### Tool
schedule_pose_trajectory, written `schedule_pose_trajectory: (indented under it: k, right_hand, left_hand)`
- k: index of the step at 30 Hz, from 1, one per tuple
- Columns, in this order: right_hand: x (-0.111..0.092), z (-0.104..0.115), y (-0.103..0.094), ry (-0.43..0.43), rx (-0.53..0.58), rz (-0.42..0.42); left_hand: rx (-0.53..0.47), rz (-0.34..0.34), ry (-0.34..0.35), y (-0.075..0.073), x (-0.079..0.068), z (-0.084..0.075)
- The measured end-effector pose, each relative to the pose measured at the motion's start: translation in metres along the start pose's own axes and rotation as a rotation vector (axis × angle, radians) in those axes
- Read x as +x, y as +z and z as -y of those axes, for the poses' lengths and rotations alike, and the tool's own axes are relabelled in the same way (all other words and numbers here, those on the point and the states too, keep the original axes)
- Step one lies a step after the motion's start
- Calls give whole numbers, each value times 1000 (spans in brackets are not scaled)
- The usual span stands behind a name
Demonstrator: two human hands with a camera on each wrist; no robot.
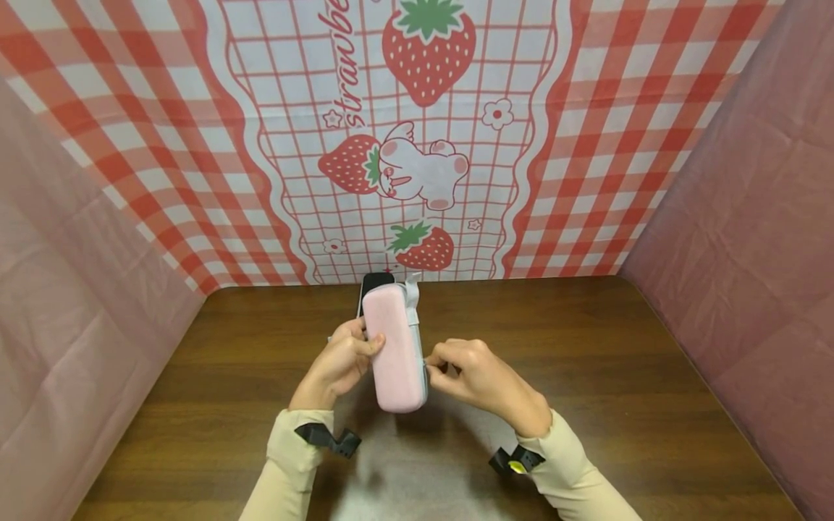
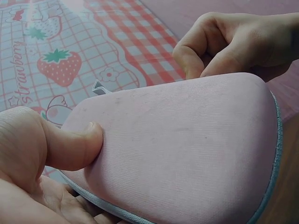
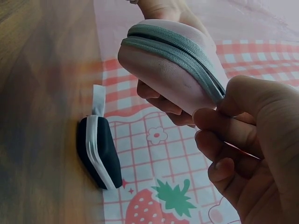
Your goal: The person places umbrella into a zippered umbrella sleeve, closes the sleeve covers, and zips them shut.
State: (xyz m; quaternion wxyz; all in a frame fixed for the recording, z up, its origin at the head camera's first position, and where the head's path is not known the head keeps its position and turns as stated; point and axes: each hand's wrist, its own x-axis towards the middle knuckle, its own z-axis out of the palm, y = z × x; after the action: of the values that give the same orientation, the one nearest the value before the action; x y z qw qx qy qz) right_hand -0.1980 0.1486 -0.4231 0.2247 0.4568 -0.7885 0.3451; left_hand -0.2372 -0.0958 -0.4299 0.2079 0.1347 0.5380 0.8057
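A pink hard-shell zip case is held up over the table, tilted. My left hand grips it from the left side, thumb pressed on the broad face and the other fingers behind. Along its edge runs a grey-green zipper, whose two tapes stand apart with a dark gap in the right wrist view. At the end of that gap my right hand pinches the zipper pull between thumb and index finger; the pull is mostly hidden by the fingertips. A light strap sticks out at the case's far end.
Behind the pink case stands a black case with a white zipper and a pale loop, close to the back cloth with strawberries and red checks. Pink cloths hang at both sides of the brown wooden table.
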Motion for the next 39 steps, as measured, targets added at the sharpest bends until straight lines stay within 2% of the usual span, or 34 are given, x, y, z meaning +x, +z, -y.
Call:
schedule_pose_trajectory:
  k: [11, 39]
  right_hand:
    - [0, 0, 0, 9, -6, 6]
    - [0, 2, 1, 9, -3, 19]
  left_hand:
    - [-18, -4, -6, -1, 0, 1]
    - [-46, -64, -32, -2, 0, -4]
